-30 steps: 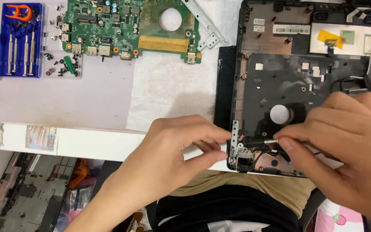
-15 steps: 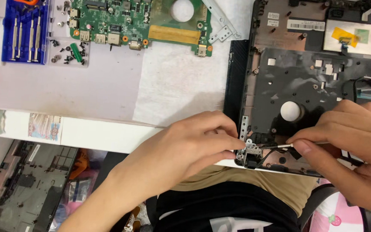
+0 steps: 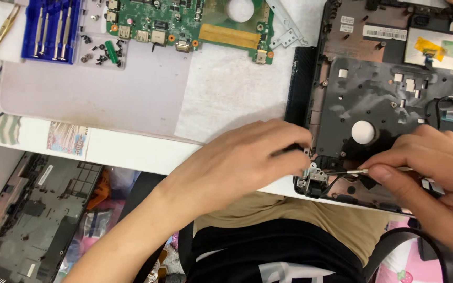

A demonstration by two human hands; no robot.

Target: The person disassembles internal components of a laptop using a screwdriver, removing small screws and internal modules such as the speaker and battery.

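An opened black laptop base (image 3: pixel 384 94) lies at the right of the white table, its near left corner over the table edge. My left hand (image 3: pixel 242 162) grips that corner, fingers pressed on a small metal hinge bracket (image 3: pixel 310 173). My right hand (image 3: pixel 431 183) pinches a thin metal screwdriver (image 3: pixel 349 171) whose tip points left at the bracket. Black wires run under the tool tip.
A green motherboard (image 3: pixel 184 21) lies at the back, a blue screwdriver set (image 3: pixel 51 31) and loose screws (image 3: pixel 100 50) to its left. Tweezers (image 3: pixel 3 31) rest at the far left. A silver hinge (image 3: pixel 287 26) sits beside the board. Another laptop shell (image 3: pixel 32 215) lies on the floor.
The view has shifted, so everything sits further right and higher in the frame. Both hands stay at the laptop's near left corner, the right still holding the tool to the bracket.
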